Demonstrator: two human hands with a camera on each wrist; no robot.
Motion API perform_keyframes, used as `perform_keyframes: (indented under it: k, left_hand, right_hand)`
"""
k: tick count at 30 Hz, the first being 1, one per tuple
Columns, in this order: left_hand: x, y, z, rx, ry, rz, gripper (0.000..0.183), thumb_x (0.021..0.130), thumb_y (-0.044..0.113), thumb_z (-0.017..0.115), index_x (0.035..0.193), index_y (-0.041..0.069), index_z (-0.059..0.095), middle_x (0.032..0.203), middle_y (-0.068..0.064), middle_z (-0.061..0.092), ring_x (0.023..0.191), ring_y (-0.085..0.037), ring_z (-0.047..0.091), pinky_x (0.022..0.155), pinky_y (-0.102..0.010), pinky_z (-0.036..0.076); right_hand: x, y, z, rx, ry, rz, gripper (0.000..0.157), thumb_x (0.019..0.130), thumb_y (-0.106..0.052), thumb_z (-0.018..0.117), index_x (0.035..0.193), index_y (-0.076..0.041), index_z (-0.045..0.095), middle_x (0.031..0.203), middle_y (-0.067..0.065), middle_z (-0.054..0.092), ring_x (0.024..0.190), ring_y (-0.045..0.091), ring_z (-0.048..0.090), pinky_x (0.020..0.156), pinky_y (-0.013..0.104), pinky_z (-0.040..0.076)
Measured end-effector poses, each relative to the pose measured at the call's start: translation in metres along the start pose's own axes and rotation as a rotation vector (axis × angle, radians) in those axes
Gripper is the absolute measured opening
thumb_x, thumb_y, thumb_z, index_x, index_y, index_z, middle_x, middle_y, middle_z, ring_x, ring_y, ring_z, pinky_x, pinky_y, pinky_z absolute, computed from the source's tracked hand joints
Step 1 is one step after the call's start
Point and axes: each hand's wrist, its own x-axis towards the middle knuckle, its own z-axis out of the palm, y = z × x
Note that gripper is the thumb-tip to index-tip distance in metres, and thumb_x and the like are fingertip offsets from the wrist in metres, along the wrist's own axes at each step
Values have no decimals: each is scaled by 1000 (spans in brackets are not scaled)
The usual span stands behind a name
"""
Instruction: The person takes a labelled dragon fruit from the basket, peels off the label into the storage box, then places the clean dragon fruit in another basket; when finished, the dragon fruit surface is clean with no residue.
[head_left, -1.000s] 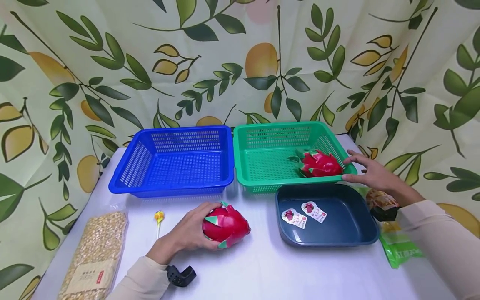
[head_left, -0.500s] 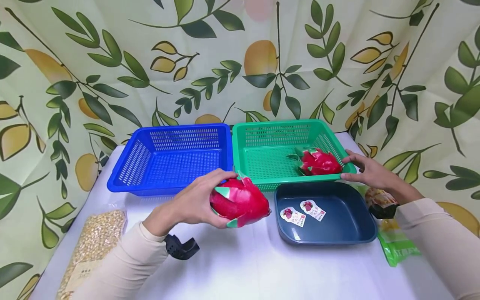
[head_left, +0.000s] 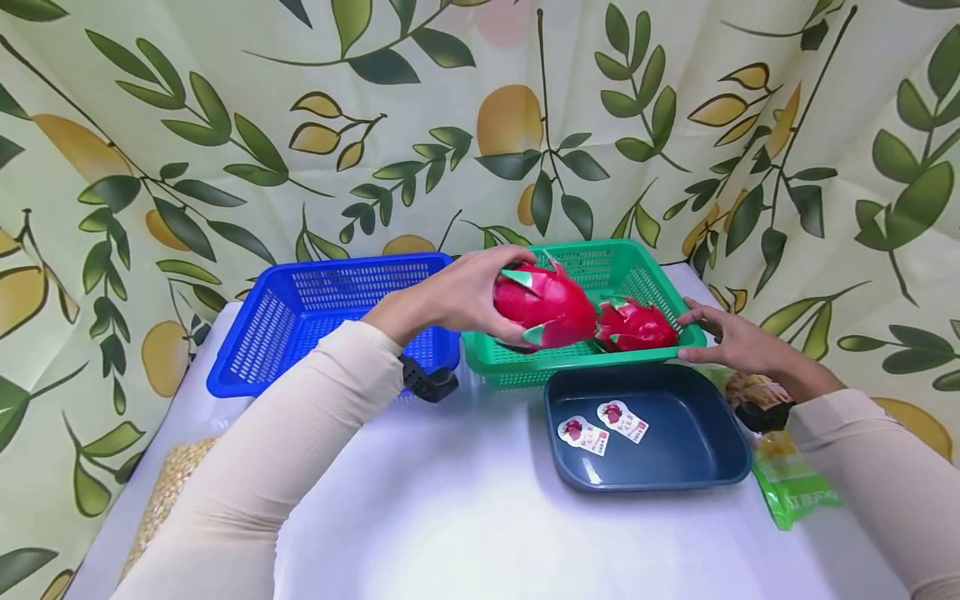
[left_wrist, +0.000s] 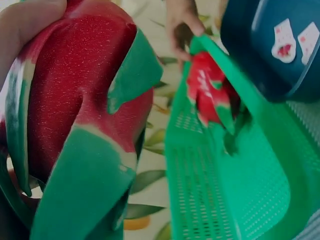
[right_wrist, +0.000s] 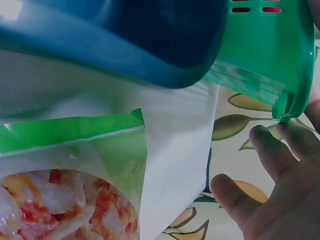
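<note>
My left hand (head_left: 480, 292) grips a red dragon fruit (head_left: 551, 308) with green-tipped scales, raised above the left part of the green basket (head_left: 487, 360). This fruit fills the left side of the left wrist view, fingers partly visible at the top-left corner. Inside the basket's right end lies a second dragon fruit (head_left: 641, 325); the held one overlaps its left end in the head view. My right hand (head_left: 738, 342) is at the basket's front right corner, thumb at the rim. In the right wrist view its fingers (right_wrist: 270, 150) are spread and fairly straight, some touching the corner.
A blue basket (head_left: 247, 379) stands left of the green one, partly behind my left arm. In front of the green basket is a dark blue tray (head_left: 667, 485) holding two fruit labels (head_left: 583, 435). A green food packet (head_left: 795, 483) lies right; a grain bag (head_left: 168, 487) lies left.
My left hand has lifted the dragon fruit off the white table and carried it right and away from me, over the green basket. My right hand stays at the basket's corner.
</note>
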Motion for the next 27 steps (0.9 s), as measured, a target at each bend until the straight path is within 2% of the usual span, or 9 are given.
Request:
perform_keyframes:
  k: [5, 10, 14, 19, 27]
  left_hand:
    - [38, -14, 14, 41, -9, -60, 80, 65, 41, 83, 133, 15, 51, 119, 1, 47, 110, -18, 48, 72, -24, 52]
    - [61, -32, 33, -7, -73, -111, 82, 66, 36, 84, 136, 11, 48, 126, -2, 48, 111, -19, 48, 71, -25, 53]
    - [70, -46, 46, 3, -138, -159, 85, 68, 35, 85, 139, 13, 46, 130, -2, 48, 113, -19, 46, 71, -25, 53]
    - [74, -59, 57, -10, -178, -209, 87, 67, 33, 87, 141, 16, 45, 128, -3, 49, 113, -21, 46, 70, -26, 53]
    - [78, -69, 79, -30, -267, -261, 89, 68, 28, 88, 144, 18, 42, 127, -4, 47, 112, -22, 44, 70, -26, 53]
  right_hand:
    - [-2, -1, -1, -2, -11, 1, 58, 86, -26, 74, 128, 3, 45, 156, 26, 4, 129, 63, 18, 92, 72, 30]
    - [-6, -1, -3, 15, -24, 0, 58, 86, -23, 73, 129, 4, 44, 157, 25, 3, 130, 62, 18, 92, 70, 33]
    - [-6, -2, -2, 27, -26, -15, 57, 86, -20, 73, 128, 4, 44, 156, 26, 3, 128, 63, 21, 90, 66, 39]
    - [-3, 0, -2, 40, -28, -42, 56, 86, -16, 73, 129, 4, 44, 156, 27, 3, 125, 65, 24, 85, 57, 48]
    - [-1, 3, 0, 63, -33, -46, 54, 86, -13, 73, 129, 4, 43, 155, 28, 3, 123, 64, 30, 80, 47, 53]
